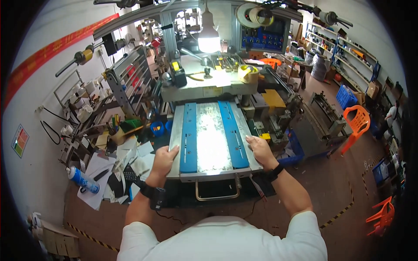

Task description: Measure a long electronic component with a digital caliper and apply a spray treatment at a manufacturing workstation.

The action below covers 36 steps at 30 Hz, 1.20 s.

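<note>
A flat metal plate [212, 152] with two long slotted blue strips [190, 135] lies in front of me, its bare middle shining under the lamp. My left hand [163, 161] is closed on its left edge near the front corner, the thumb on top. On the opposite edge my right hand [261, 151] grips in the same way, thumb over the top; the undersides of both hands' fingers are hidden. A bent metal bar handle [217, 198] hangs below the plate's front edge, beside a small spring [237, 180].
Behind the plate stands a machine head [209, 90] with pliers and tools on top, under a lit lamp [209, 41]. Papers and a blue spray can [82, 179] lie to the left. A control panel [264, 42] is at the back right; an orange chair [356, 124] stands right.
</note>
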### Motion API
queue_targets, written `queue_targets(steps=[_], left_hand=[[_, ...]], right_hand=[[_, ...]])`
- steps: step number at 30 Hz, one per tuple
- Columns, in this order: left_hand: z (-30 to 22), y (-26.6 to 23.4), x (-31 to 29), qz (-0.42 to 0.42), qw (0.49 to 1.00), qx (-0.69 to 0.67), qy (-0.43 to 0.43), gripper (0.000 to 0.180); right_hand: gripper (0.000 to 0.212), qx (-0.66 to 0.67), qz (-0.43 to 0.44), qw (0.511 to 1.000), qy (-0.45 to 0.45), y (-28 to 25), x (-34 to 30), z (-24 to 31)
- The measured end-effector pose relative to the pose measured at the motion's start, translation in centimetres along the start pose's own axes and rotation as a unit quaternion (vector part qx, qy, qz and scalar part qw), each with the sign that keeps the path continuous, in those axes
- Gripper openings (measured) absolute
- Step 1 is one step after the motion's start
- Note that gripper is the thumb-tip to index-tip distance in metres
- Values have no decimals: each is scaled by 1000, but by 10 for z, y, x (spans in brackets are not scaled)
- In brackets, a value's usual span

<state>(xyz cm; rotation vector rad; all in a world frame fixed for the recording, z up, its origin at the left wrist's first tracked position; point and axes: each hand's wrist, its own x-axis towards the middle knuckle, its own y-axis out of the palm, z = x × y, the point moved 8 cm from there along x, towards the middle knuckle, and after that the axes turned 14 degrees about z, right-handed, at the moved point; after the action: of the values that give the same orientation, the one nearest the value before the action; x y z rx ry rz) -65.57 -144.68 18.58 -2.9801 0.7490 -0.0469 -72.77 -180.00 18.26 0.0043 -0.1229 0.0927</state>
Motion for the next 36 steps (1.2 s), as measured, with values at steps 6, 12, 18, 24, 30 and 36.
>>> queue_targets(steps=[6, 12, 18, 24, 30, 36], left_hand=[[11, 1, 21, -16, 998, -20, 55, 27], [26, -8, 65, -9, 999, -34, 41, 26], [24, -15, 79, -1, 995, -97, -2, 32], [-66, 22, -26, -179, 894, 342, 225, 50], [-101, 159, -58, 84, 800, 499, 323, 44], [-81, 164, -43, -47, 809, 483, 332, 35]], right_hand=[[29, -30, -13, 999, -21, -5, 15, 12], [32, -85, -4, 996, -10, -34, 63, -16], [38, 160, -53, 985, 42, -26, 60, -26], [44, 177, 31, 958, 221, 8, -70, -25], [35, 290, 120, 936, 158, 116, -86, 13], [37, 294, 97, 936, 169, 112, -86, 5]])
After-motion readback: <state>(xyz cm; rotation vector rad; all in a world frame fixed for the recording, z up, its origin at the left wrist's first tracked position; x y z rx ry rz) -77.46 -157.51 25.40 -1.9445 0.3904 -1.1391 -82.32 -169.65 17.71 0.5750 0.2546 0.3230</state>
